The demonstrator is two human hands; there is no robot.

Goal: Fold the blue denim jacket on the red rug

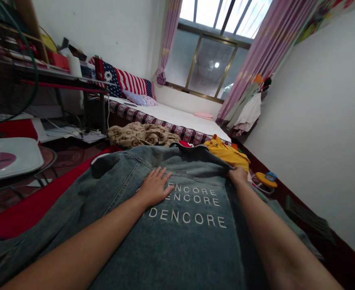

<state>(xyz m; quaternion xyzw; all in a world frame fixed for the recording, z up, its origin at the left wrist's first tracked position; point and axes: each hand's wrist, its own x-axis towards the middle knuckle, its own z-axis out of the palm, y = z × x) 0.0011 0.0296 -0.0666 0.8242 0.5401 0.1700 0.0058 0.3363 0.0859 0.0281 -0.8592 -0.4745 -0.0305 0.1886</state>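
Note:
A blue-grey denim jacket (177,245) lies spread back side up in front of me, with white lettering across its back. Palm down, my left hand (153,187) rests flat on the jacket's upper back, fingers spread, covering part of the lettering. At the right shoulder, my right hand (238,175) is closed on the denim, and the cloth there is lifted into a fold running down the right side. The left sleeve stretches toward the lower left; my right forearm hides part of the right side.
Past the collar lie a brown patterned cloth (144,135) and a yellow garment (226,151). A bed (177,110) stands below the window. To the left are a cluttered desk (65,76), a white seat (14,157) and a fan (32,68). A yellow stool (266,180) stands right.

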